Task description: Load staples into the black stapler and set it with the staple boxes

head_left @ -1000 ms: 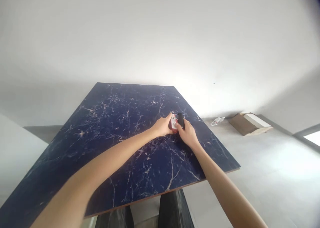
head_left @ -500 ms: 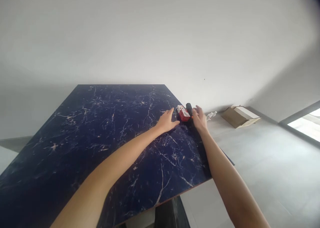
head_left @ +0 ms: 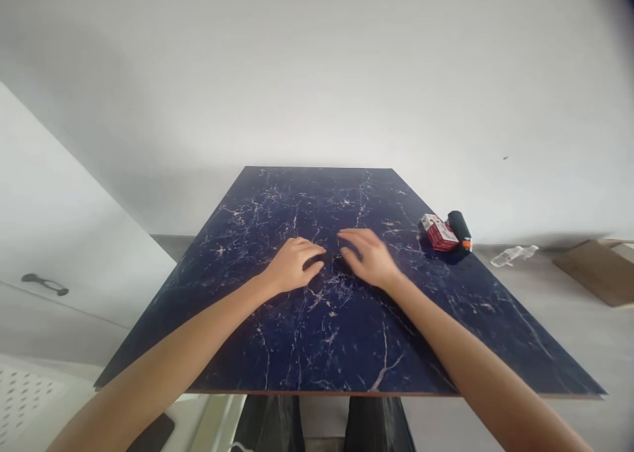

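Observation:
My left hand (head_left: 296,265) is low over the middle of a dark blue, white-veined table (head_left: 327,353), thumb and fingers apart. Facing it across a small gap is my right hand (head_left: 370,258), slightly blurred, its fingers loosely curved and thumb apart. I make out nothing in either hand. Near the table's right edge sits a small red and white box (head_left: 440,234). Against its right side a black cylinder-shaped thing (head_left: 459,226) with an orange part stands; its kind is unclear.
Beyond the table's right edge a clear plastic bottle-like thing (head_left: 514,255) and a cardboard box (head_left: 594,272) lie on the floor. A white wall (head_left: 317,75) rises behind the table. On the left is a white panel with a dark handle (head_left: 44,284).
Both hands have come away from the red and white box and black cylinder to the table's middle. The right hand has left the cylinder. The view has turned left.

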### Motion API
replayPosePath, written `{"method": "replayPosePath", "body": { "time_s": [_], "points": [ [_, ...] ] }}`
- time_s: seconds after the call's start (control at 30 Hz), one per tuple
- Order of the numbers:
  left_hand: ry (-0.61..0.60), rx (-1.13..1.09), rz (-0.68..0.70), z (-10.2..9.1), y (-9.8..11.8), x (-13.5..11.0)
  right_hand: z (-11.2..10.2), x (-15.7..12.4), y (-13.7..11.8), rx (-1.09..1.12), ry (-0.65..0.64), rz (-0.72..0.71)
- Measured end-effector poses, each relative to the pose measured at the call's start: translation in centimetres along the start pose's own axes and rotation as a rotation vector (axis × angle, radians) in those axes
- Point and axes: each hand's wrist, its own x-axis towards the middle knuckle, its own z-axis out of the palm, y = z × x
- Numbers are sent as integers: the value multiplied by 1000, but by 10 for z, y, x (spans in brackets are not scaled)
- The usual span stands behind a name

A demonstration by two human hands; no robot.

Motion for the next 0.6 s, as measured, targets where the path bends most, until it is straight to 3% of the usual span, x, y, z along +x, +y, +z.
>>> {"method": "replayPosePath", "body": {
  "time_s": [0.07, 0.13, 0.3, 0.6],
  "points": [
    [-57, 43, -16, 2, 1, 0, 25, 17, -21, 33, -188, -35],
    [-98, 61, -47, 5, 2, 2, 37, 24, -26, 42, -220, -14],
    [-142, 57, -63, 5, -2, 3, 32, 17, -13, 73, -257, -37],
    [-129, 92, -39, 9, -7, 2, 31, 12, -15, 26, -318, -37]
  ]
}}
